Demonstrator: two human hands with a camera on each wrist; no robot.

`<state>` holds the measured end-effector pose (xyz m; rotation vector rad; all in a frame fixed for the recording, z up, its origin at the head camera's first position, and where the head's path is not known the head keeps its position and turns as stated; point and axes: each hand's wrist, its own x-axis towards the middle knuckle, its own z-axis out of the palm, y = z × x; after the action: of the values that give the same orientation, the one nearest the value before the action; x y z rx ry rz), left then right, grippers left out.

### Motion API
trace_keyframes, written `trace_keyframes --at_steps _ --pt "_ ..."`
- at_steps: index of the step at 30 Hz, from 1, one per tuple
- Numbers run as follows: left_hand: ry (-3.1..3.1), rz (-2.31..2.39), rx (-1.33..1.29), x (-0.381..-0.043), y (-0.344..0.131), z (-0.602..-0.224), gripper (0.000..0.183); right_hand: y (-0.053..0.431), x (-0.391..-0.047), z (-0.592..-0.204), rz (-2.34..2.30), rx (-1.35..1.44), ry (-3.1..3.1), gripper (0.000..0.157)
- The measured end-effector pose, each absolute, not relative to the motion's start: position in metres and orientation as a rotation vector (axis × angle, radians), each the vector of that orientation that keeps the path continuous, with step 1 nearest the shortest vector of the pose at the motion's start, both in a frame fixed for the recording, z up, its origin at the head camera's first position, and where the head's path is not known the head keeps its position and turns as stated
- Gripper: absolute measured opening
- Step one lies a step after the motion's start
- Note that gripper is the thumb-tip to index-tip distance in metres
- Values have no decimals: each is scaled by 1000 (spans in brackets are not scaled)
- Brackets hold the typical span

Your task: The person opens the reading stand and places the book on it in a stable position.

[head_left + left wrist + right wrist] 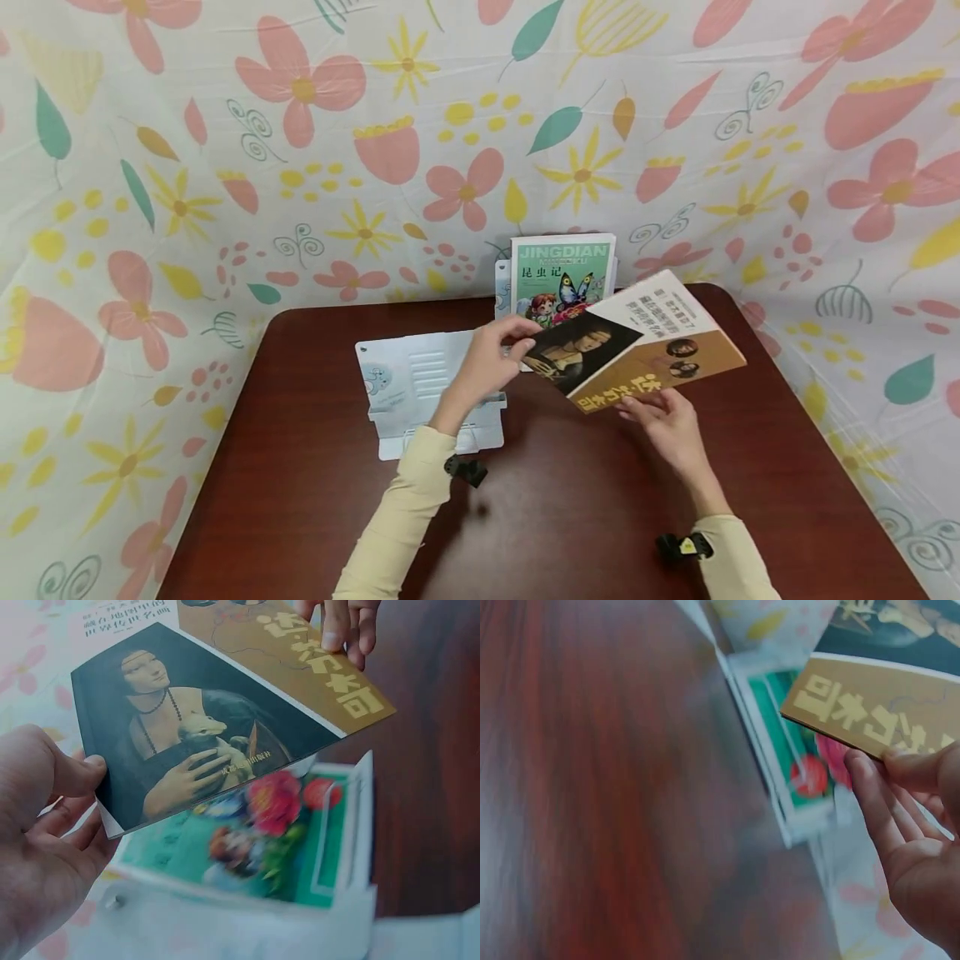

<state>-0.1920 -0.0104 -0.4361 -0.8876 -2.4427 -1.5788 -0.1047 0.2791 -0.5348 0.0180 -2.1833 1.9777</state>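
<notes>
Both hands hold a brown, white and black book [660,333] tilted in the air over the table, its cover bearing a painted portrait. The left hand [483,362] pinches the book's left side between thumb and fingers. In the left wrist view that hand [52,825] has its thumb on the portrait [180,735] and fingers underneath. My right hand [667,425] pinches the lower edge near the yellow lettering, with the thumb [911,769] on the cover. Behind the held book a green book [540,271] stands upright on a pale stand, partly hidden.
A pale blue book stand [431,371] with a slotted back stands on the left of the dark red-brown table [585,517]. Flower-patterned cloth [465,108] hangs behind the table and along its sides. Each wrist wears a black strap.
</notes>
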Motion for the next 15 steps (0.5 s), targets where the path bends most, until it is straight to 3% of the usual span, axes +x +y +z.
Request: trace_keyframes --at_steps 11,15 --pt "-2227 -1353 -638 -192 -80 -432 14 217 -139 -504 1860 190 -2161 14" --pt "-2179 -1373 -516 -193 -103 -436 16 196 -155 -495 1877 273 -2101 20"
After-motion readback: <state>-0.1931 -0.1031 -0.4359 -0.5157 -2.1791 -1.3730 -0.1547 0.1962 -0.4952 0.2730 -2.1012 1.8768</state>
